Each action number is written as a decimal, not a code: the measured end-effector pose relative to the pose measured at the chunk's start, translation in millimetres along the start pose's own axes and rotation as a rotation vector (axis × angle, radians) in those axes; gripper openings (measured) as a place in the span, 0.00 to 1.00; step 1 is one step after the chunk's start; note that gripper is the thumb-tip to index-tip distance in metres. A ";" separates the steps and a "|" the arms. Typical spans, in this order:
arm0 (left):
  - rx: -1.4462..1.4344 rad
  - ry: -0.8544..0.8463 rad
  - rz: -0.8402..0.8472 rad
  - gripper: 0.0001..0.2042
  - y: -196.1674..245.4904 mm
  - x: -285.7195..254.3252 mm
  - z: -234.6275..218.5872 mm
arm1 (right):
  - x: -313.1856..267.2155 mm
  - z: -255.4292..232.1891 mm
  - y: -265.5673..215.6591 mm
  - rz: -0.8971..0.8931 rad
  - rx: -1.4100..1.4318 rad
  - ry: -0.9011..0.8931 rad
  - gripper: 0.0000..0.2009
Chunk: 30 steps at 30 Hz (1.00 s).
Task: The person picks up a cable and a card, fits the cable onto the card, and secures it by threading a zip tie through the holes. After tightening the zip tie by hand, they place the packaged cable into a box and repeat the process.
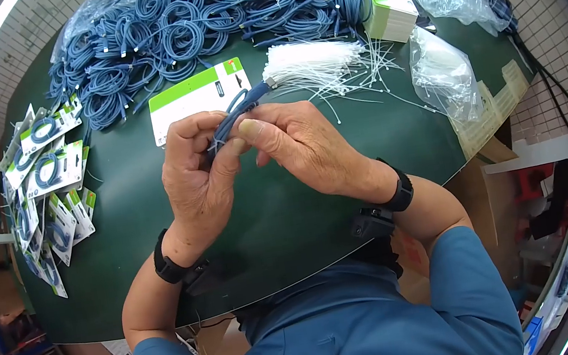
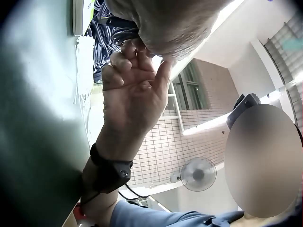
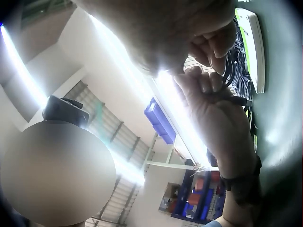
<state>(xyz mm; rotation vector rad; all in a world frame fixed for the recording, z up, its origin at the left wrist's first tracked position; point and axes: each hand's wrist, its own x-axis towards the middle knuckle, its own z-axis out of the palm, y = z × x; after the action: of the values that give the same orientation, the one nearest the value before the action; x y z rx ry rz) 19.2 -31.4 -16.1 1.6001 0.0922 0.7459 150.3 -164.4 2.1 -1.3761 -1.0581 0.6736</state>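
1. We see both hands raised just above the middle of the dark green oval surface (image 1: 123, 222), meeting over a coiled blue cable (image 1: 235, 112) with a silver plug at its far end.
2. The left hand (image 1: 197, 171) has its fingers curled round the cable bundle, thumb pressed up against it. The right hand (image 1: 294, 147) pinches the same bundle from the other side, thumb on top. The cable sits between the 2 grips, with its loop and plug sticking out beyond the fingertips.
3. The cable's long axis runs from the hands up and to the right, and the plug end points toward the loose heap of white plastic cable ties (image 1: 315, 64).
4. Open green surface lies below and left of the hands, reaching to the near edge by the person's blue shirt.
5. Beyond the hands, a white and green card (image 1: 197, 99) lies flat, with the large pile of blue coiled cables (image 1: 197, 22) behind it.
6. Packed cable cards (image 1: 44, 175) line the left edge. Clear plastic bags (image 1: 444, 75) sit at the right edge.
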 end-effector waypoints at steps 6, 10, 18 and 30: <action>0.199 -0.026 0.165 0.16 -1.2 1.9 0.4 | -0.5 -2.9 -5.9 0.037 -0.023 -0.030 0.23; 0.723 -0.133 0.552 0.18 -0.5 9.3 -11.0 | -0.9 -3.6 -4.2 -0.022 -0.002 -0.087 0.22; 1.008 -0.228 0.807 0.18 12.6 24.5 -11.5 | 1.2 -6.8 7.3 0.166 0.267 0.009 0.18; 0.346 -0.172 0.115 0.10 8.6 1.2 4.7 | 11.3 -16.2 6.5 -0.007 0.729 0.262 0.17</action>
<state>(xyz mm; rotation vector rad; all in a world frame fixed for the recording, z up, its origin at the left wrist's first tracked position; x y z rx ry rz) 19.5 -36.5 -7.7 2.0074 0.0034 0.7038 170.7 -160.7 0.0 -0.7915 -0.5208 0.7507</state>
